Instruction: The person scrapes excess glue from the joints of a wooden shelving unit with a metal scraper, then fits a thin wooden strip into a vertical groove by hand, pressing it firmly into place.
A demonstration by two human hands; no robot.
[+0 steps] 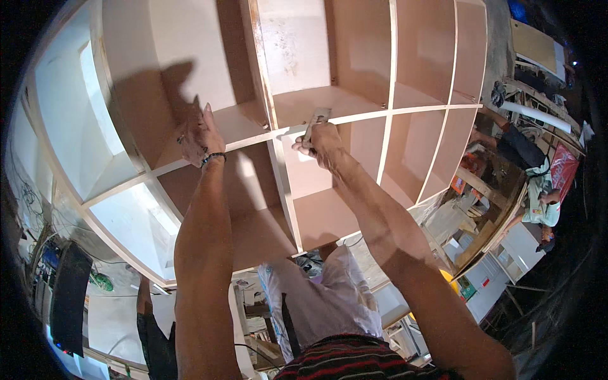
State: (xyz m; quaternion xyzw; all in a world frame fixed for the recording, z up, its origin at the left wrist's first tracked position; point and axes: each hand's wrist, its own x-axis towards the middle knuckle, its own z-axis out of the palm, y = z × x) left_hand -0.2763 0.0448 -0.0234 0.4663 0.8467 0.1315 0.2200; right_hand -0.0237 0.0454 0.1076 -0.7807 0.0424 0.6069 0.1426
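Note:
A large cabinet [329, 119] of open compartments spreads in front of me, with pale wooden edge strips and brownish inner panels. My right hand [323, 142] is closed round a small flat greyish scraper-like tool [321, 114]. The tool is at the horizontal edge strip, just right of where it meets an upright divider [259, 60]; whether it touches the wood I cannot tell. On the left, my left hand [201, 136] holds nothing, its fingers stretched out in front of an upper compartment. A dark beaded bracelet [214, 157] circles that wrist.
Whitish-lined compartments [79, 114] form the cabinet's left end. At the right, another person [538, 196] is beside a wooden bench [494, 234] with boards and scraps. A dark-clothed leg [155, 339] shows at lower left, near a black panel [71, 297].

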